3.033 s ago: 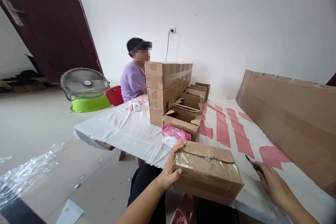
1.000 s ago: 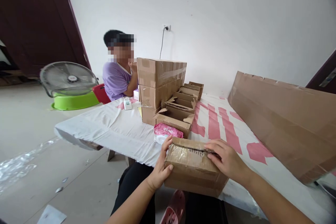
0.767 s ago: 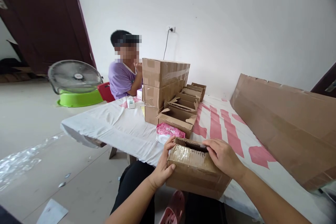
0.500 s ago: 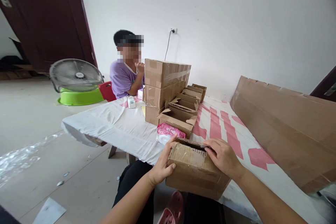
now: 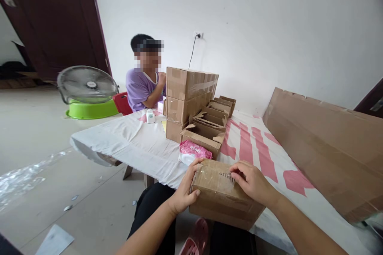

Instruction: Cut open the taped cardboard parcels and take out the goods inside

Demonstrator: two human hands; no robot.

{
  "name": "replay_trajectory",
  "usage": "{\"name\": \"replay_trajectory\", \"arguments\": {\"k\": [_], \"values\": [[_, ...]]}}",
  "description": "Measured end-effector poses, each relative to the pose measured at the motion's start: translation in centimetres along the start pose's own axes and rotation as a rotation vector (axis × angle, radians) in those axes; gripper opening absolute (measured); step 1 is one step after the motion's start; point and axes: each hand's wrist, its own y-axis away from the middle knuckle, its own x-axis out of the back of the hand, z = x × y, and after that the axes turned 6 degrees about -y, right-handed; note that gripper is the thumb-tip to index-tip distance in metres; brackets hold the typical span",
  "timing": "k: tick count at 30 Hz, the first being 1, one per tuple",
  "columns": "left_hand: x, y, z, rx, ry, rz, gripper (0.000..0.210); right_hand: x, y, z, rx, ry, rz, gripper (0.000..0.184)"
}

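Observation:
A brown cardboard box (image 5: 223, 205) with clear tape on it sits at the table's near edge, above my legs. My left hand (image 5: 187, 189) grips its left end, thumb on the near side and fingers over the top. On the top, toward the right, is a torn patch (image 5: 226, 175) with bare corrugation showing. There my right hand (image 5: 251, 179) is closed, its thumb and fingertips pinched together against the cardboard; what exactly lies between them is hidden. Just beyond the box lies a pink and white pack of wipes (image 5: 196, 151).
Open cardboard boxes (image 5: 206, 135) stand in a row behind the wipes, beside a stack of taped boxes (image 5: 176, 109). A large cardboard sheet (image 5: 323, 151) leans at the right. A person in purple (image 5: 139, 87) sits across the table, near a small white device (image 5: 151, 116).
The box's far top flap stood raised with a dark gap under it; now it lies down and the gap is gone. My right hand has shifted slightly with it. My left hand stays put.

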Motion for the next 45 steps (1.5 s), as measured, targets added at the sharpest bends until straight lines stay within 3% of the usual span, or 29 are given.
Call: {"name": "replay_trajectory", "arguments": {"k": [4, 6, 14, 25, 37, 45], "values": [[-0.1, 0.1, -0.1, 0.001, -0.012, -0.001, 0.066, 0.0, 0.0, -0.1, 0.042, -0.026, -0.021, 0.008], [-0.1, 0.1, -0.2, -0.001, -0.015, -0.002, 0.067, -0.2, -0.1, -0.1, 0.045, -0.002, 0.013, 0.016], [0.0, 0.1, -0.2, 0.007, -0.018, -0.012, 0.067, -0.8, -1.3, 0.1, -0.176, 0.053, 0.048, 0.013], [0.2, 0.2, -0.1, -0.008, -0.032, -0.022, 0.066, -1.0, -2.3, 0.1, -0.358, 0.196, -0.019, 0.015], [0.2, 0.4, -0.5, -0.003, -0.040, -0.030, 0.067, -0.5, -2.4, 0.8, -0.445, 0.265, 0.036, 0.020], [0.2, 0.4, -0.3, -0.001, -0.035, -0.027, 0.067, 0.2, -1.3, 1.7, -0.427, 0.168, 0.095, 0.014]]}}
